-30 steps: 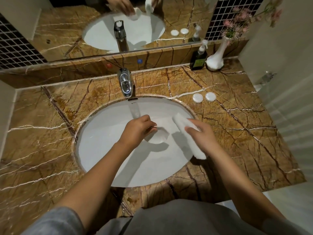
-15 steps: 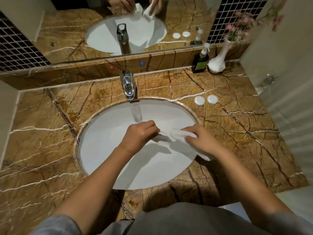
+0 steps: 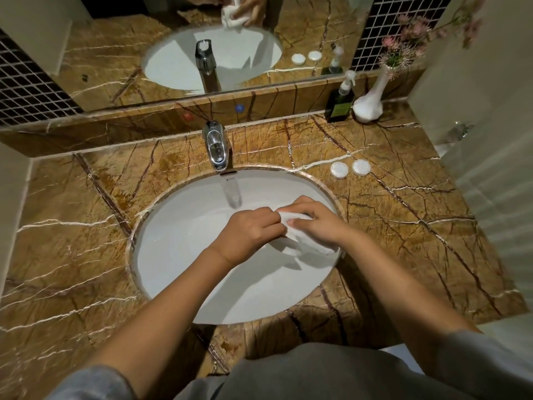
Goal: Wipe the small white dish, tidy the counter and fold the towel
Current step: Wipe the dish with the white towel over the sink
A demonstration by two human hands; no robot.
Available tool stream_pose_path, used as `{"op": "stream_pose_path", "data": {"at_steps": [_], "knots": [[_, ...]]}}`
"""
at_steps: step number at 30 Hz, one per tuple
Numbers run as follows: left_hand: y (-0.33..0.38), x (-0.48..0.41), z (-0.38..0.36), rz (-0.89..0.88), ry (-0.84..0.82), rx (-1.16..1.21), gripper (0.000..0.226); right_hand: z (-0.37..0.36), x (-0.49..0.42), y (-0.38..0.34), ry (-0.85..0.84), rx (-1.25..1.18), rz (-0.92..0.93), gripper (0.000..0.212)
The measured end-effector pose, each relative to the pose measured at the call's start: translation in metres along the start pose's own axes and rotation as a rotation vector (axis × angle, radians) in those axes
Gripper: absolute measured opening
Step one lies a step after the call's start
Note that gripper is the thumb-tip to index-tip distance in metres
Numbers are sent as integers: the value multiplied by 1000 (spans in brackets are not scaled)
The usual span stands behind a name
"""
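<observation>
Both my hands are together above the white sink basin (image 3: 187, 241). My left hand (image 3: 251, 232) is curled shut, and the small white dish it held a moment ago is hidden by its fingers and the cloth. My right hand (image 3: 317, 223) grips the white towel (image 3: 305, 245) and presses it against the left hand's fingertips. The rest of the towel hangs bunched under my right wrist, over the basin's right side.
A chrome faucet (image 3: 216, 145) stands behind the basin on the brown marble counter (image 3: 72, 241). Two small round white lids (image 3: 339, 170) lie to the right. A dark soap bottle (image 3: 340, 102) and a white vase (image 3: 367, 108) with pink flowers stand at the back right, under the mirror.
My hands came together. The dish was visible in my left hand a second ago; the right hand has brought the towel over it and bunched it there.
</observation>
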State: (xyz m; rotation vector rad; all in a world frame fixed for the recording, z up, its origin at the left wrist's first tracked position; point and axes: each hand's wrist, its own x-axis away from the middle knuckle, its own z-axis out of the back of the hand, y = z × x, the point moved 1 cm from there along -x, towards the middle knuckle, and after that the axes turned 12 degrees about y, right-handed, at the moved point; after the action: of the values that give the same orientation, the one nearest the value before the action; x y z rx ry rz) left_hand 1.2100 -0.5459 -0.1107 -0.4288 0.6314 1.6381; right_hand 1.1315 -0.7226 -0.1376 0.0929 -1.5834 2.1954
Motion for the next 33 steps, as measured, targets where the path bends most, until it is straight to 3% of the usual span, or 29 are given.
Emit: {"op": "stream_pose_path", "data": {"at_steps": [4,7,9,12,15,17,22,24,26,28,33], "knots": [[-1,5,-5,126,22,33,6,-9,5,18,-28,122,-80,32],[-7,10,-7,294,81,58,13,-12,16,27,-52,-1,-199,28],[-13,16,-8,501,96,74,19,-8,23,36,-16,-13,-283,28],[-18,27,-14,952,139,140,19,1,34,41,147,-114,-325,36],[-22,30,-23,1382,206,291,21,-1,44,32,399,-332,-251,37],[-23,28,-29,1545,227,400,23,-7,47,25,570,-308,-125,40],[-23,28,-34,1662,204,461,19,-20,53,12,746,-203,66,40],[-18,26,-36,1659,182,463,20,-27,55,6,657,-16,167,44],[-14,21,-39,1647,164,465,19,-38,57,4,525,348,280,45],[-13,17,-42,1650,175,462,17,-47,59,1,457,571,294,43],[-13,23,-45,1673,177,383,19,-36,65,7,381,620,300,44]]}}
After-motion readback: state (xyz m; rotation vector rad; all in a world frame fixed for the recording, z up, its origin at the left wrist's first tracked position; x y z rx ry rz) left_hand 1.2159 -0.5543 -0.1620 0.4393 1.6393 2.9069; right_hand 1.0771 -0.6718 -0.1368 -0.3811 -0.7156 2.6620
